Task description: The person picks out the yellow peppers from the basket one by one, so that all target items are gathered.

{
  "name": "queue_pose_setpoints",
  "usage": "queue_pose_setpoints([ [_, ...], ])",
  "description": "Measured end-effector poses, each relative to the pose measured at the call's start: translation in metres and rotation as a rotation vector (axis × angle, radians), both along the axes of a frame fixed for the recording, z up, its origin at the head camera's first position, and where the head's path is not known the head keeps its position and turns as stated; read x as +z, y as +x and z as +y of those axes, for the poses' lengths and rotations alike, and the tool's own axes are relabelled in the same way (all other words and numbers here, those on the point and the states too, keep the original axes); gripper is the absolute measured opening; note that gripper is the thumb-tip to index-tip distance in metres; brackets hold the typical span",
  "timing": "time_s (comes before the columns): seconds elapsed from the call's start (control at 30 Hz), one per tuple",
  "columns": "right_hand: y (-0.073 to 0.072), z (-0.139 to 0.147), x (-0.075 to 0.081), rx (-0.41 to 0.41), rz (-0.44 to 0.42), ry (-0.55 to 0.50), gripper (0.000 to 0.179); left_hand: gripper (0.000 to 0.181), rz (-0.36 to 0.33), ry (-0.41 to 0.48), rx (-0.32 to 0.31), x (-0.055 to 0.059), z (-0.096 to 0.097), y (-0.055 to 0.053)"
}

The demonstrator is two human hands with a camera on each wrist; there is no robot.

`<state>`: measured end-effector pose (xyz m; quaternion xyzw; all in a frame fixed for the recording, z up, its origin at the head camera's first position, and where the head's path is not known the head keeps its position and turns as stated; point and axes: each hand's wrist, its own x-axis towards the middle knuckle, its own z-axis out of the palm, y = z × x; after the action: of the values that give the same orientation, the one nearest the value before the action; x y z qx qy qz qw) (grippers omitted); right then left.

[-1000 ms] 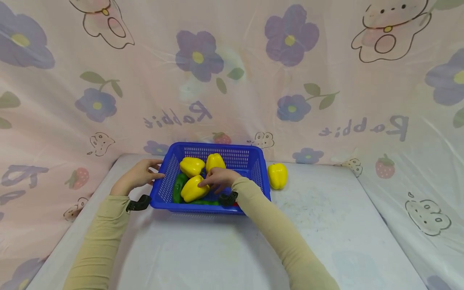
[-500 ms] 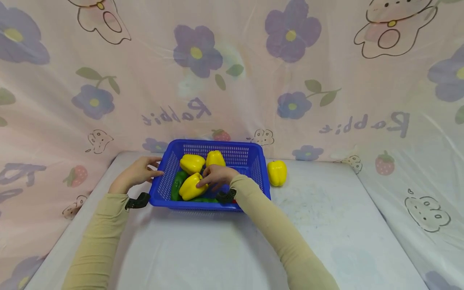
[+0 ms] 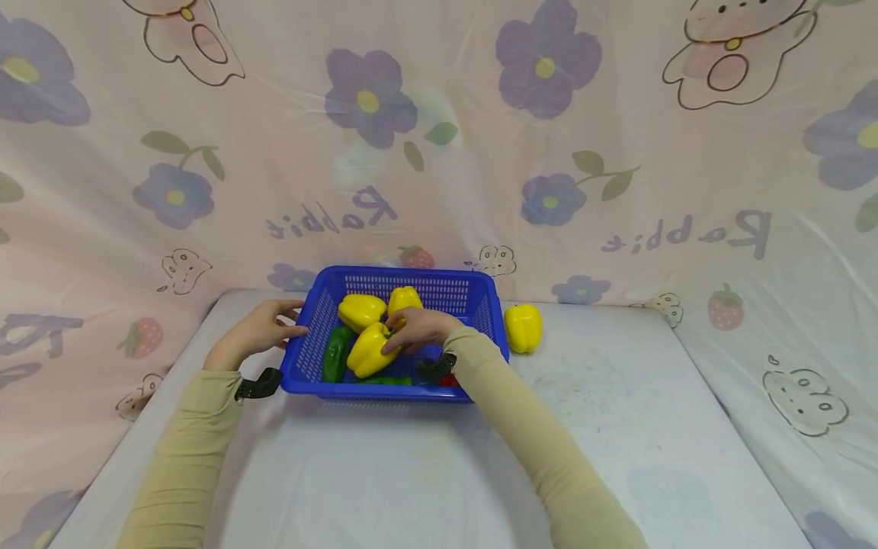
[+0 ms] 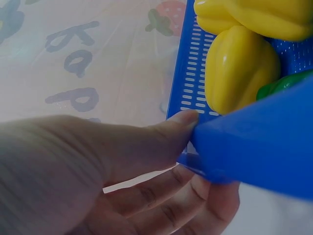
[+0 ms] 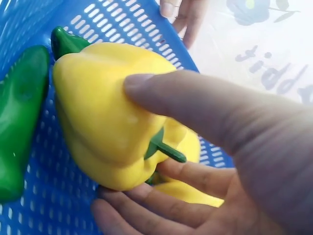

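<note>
A blue plastic basket [image 3: 384, 392] with slotted walls stands on the table, holding several vegetables. My left hand [image 3: 255, 335] grips its left rim, thumb on top and fingers under the edge, as the left wrist view shows. Inside the basket my right hand [image 3: 425, 329] holds a yellow bell pepper [image 5: 105, 105] between thumb and fingers, its green stem [image 5: 168, 151] facing the palm. Two more yellow peppers, one at the left [image 3: 361, 312] and one at the back [image 3: 405, 298], lie behind it. Beside the held pepper is a dark green pepper [image 3: 336, 354].
Outside the basket, close to its right wall, a yellow bell pepper [image 3: 523, 329] stands on the white table [image 3: 617, 412]. Another green vegetable [image 5: 22, 117] and a red thing [image 3: 449, 380] lie along the basket's front. A printed curtain [image 3: 466, 198] hangs behind the table.
The yellow pepper in my right hand has shifted slightly up and to the right inside the basket, and its stem end has turned upward. My left hand stays at the basket's left rim.
</note>
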<state>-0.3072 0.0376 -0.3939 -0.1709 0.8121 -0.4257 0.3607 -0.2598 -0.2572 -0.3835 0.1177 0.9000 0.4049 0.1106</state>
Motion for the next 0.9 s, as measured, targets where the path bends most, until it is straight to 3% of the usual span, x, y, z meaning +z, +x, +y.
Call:
queue_pose_setpoints([
  [0.4,-0.005,0.023,0.013,0.039,0.138,-0.019,0.061,0.060,0.016,-0.014,0.003,0.003,0.002,0.003],
  [0.67,-0.003,0.036,0.021,0.049,0.139,-0.071,0.057,0.061,0.009,-0.005,0.004,0.001,0.001,0.001],
  [0.9,-0.003,0.049,0.027,0.006,0.138,-0.103,0.057,0.060,0.005,-0.011,0.005,0.001,0.001,0.001],
])
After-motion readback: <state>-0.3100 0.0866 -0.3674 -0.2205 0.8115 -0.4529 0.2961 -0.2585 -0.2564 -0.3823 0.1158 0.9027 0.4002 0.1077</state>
